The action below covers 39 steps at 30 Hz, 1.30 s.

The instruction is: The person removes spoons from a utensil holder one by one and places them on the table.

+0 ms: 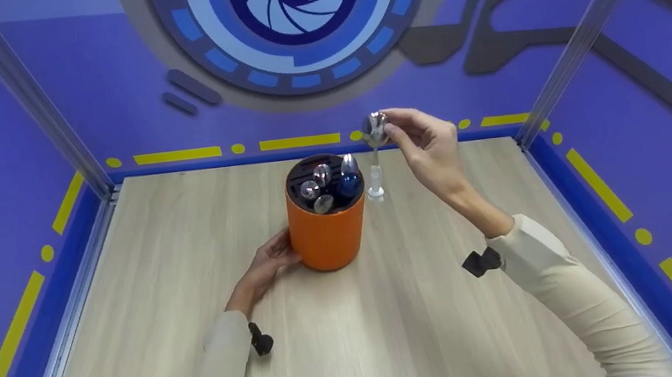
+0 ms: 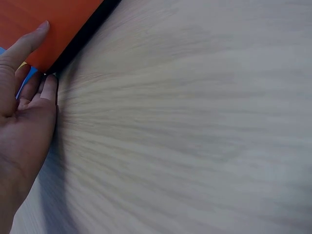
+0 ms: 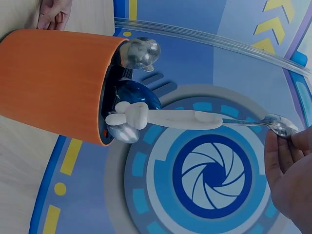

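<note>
In the head view an orange cylindrical utensil holder with a dark, slotted top stands on the table. Spoons with their bowls up fill it, among them a blue spoon and a silver spoon. Low on its left side my left hand holds the holder, the thumb lying along the orange wall in the left wrist view. My right hand pinches another spoon by its metal bowl. That spoon's white handle, with a knobbed figure-like end, hangs down beside the holder's right side.
The light wood-grain table is enclosed by blue printed panels on the left, back and right. Metal posts rise at the back corners. A black wrist mount sits at the right cuff, another at the left.
</note>
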Available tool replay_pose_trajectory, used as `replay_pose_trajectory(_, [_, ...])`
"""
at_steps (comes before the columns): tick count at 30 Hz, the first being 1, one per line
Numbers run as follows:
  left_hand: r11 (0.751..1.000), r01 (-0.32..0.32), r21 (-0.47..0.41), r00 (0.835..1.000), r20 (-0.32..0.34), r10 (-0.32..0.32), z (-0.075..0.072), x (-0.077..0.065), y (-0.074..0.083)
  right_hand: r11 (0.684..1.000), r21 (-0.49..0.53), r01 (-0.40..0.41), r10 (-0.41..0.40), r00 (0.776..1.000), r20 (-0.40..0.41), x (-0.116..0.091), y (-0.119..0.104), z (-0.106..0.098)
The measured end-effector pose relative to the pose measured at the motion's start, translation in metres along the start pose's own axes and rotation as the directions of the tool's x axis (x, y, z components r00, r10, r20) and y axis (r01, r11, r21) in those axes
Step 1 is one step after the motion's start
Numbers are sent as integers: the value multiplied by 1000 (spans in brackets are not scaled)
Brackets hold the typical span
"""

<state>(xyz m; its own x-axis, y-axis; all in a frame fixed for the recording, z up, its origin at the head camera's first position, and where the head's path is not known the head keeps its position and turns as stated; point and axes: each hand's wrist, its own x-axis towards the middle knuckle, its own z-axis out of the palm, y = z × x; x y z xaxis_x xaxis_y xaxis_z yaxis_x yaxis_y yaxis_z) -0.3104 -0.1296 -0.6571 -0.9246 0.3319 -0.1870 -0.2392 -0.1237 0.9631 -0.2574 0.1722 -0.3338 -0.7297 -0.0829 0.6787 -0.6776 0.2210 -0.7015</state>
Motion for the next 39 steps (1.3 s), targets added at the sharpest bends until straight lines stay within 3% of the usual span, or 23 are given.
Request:
replay_pose_trajectory(13, [1000, -8, 5, 1000, -3, 8, -2, 1, 3, 998, 8, -61, 61, 998, 1, -4, 15, -7])
replay_pose_trajectory(21, [1000, -26, -18, 999, 25, 26, -1, 1, 1, 999, 10, -53, 53, 999, -2, -10, 32, -6])
replay_pose_trajectory(26, [1000, -16, -2, 1000, 7, 16, -1, 0, 0, 995, 20, -101, 101, 995, 10, -14, 43, -6])
replay_pose_trajectory(30, [1000, -25, -4, 1000, 9, 25, -1, 0, -1, 979, 83, -188, 187, 982, 24, -17, 51, -8])
replay_pose_trajectory(34, [999, -31, -9, 999, 13, 31, 0, 0, -1, 945, 140, -295, 293, 955, 38, -19, 59, -11])
replay_pose_trajectory(39, [999, -29, -14, 1000, 7, 29, 0, -1, -1, 915, 151, -375, 371, 927, 53, -23, 67, -13])
